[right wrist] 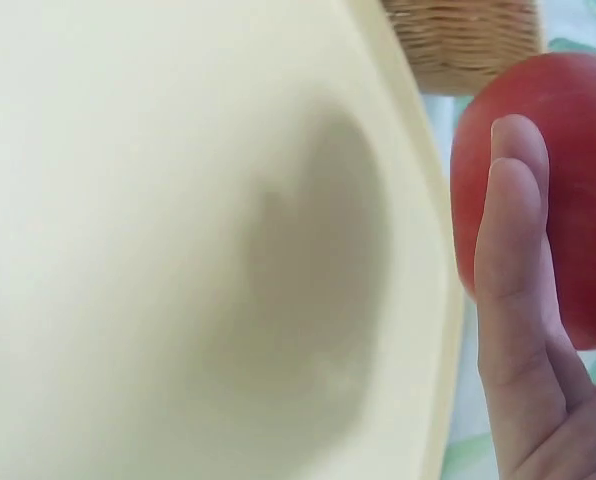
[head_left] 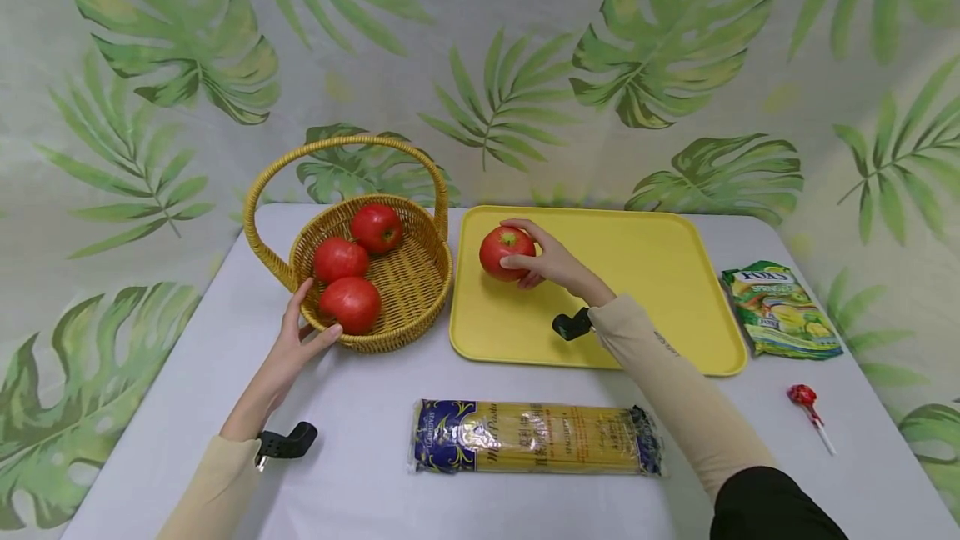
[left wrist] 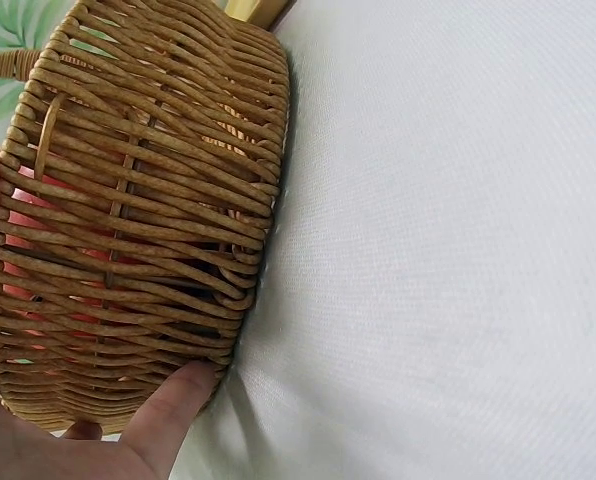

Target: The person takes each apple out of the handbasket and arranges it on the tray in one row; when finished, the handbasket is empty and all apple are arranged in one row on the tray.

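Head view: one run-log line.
left hand: touches round woven basket, three red fruits inside; right hand: grips round red fruit over yellow rectangular tray

Soft-edged shadow on the tray [right wrist: 98, 200]

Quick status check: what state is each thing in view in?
Basket: upright, handle raised.
Three apples: inside the basket.
Fourth apple: lifted above the tray.
Tray: lying flat.
Left hand: spread against the basket's side.
Right hand: gripping the fourth apple.
Spaghetti pack: flat, looks sealed.
Candy bag: face up; seal unclear.
Lollipop: lying down, stick showing.
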A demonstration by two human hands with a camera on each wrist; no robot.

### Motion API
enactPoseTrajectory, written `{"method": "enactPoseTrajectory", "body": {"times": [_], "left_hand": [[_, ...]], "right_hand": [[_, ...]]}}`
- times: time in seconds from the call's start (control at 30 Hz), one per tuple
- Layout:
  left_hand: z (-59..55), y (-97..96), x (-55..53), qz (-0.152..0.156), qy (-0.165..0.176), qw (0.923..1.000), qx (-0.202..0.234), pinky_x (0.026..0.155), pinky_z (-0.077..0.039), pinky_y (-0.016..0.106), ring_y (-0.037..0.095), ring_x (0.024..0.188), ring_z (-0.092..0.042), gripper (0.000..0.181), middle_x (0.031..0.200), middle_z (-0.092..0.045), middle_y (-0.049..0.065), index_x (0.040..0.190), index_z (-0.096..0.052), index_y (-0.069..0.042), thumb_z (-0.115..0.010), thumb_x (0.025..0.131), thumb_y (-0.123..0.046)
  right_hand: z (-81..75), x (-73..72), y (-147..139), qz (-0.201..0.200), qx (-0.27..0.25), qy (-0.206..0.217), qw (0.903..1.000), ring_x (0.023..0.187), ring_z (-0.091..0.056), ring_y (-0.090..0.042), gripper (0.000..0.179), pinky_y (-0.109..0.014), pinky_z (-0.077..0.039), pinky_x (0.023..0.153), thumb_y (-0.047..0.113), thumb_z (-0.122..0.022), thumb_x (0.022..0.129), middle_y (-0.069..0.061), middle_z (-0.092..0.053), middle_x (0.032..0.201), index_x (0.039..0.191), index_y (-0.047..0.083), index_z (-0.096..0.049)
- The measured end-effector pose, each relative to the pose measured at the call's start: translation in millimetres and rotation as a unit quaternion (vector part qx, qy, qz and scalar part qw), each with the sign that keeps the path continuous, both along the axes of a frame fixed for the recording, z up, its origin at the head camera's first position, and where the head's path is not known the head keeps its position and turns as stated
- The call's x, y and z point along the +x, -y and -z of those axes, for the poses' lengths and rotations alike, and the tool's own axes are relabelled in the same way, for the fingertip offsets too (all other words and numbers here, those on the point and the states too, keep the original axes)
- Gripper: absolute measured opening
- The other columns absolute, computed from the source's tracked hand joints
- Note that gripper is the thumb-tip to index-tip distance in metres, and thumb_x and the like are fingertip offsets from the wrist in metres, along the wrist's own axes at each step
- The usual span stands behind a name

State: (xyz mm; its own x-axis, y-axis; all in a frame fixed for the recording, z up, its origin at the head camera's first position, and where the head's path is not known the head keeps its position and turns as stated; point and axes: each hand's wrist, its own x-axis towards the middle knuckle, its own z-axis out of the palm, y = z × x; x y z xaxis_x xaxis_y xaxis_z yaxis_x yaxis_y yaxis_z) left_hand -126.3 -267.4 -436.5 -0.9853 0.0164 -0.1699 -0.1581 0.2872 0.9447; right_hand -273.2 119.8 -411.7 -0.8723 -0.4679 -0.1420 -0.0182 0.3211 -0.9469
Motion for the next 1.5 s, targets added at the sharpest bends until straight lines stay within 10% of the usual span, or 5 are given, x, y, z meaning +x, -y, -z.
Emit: {"method": "enactPoseTrajectory", "body": {"times": [0.2, 0.53, 0.93, 1.5], "left_hand": [[-17.5, -8.5, 8.1, -0.001, 0.0, 0.9999, 0.01, 0.102, -0.014, 0.071, 0.053, 0.135, -0.006, 0.089, 0.156, 0.015, 0.015, 0.154, 0.004, -0.02, -0.061, 0.093, -0.019], [10.7, 3.2, -1.6, -0.001, -0.01, 0.9999, -0.007, 0.101, -0.016, 0.072, 0.051, 0.136, -0.007, 0.09, 0.157, 0.015, 0.009, 0.154, 0.004, -0.033, -0.062, 0.093, -0.028], [8.6, 2.2, -2.9, -0.003, -0.016, 0.9999, 0.001, 0.1, -0.015, 0.072, 0.052, 0.136, -0.008, 0.09, 0.157, 0.014, 0.009, 0.154, 0.004, -0.032, -0.062, 0.093, -0.024], [11.8, 4.6, -3.6, -0.008, -0.002, 1.0, 0.003, 0.1, -0.014, 0.072, 0.053, 0.135, -0.006, 0.09, 0.157, 0.015, 0.011, 0.154, 0.004, -0.03, -0.063, 0.093, -0.023]], "right_hand": [[16.1, 0.3, 0.9, 0.008, 0.021, 0.006, 0.9997, 0.073, -0.064, -0.042, 0.064, -0.042, -0.056, 0.068, 0.027, -0.069, 0.089, -0.018, -0.046, 0.13, 0.144, 0.029, -0.038], [22.8, -0.3, 4.7, -0.02, 0.019, 0.02, 0.9994, 0.071, -0.065, -0.038, 0.064, -0.044, -0.056, 0.069, 0.025, -0.069, 0.09, -0.019, -0.044, 0.132, 0.146, 0.026, -0.037], [16.0, -9.3, -3.2, -0.093, -0.011, 0.093, 0.9912, 0.083, -0.066, -0.042, 0.075, -0.046, -0.054, 0.077, 0.016, -0.06, 0.095, -0.02, -0.032, 0.143, 0.154, 0.025, -0.014], [-13.8, 10.4, 32.2, -0.054, -0.127, -0.098, 0.9856, 0.089, -0.063, -0.038, 0.048, -0.037, -0.055, 0.07, 0.004, -0.059, 0.094, -0.016, -0.046, 0.134, 0.139, 0.005, -0.045]]}}
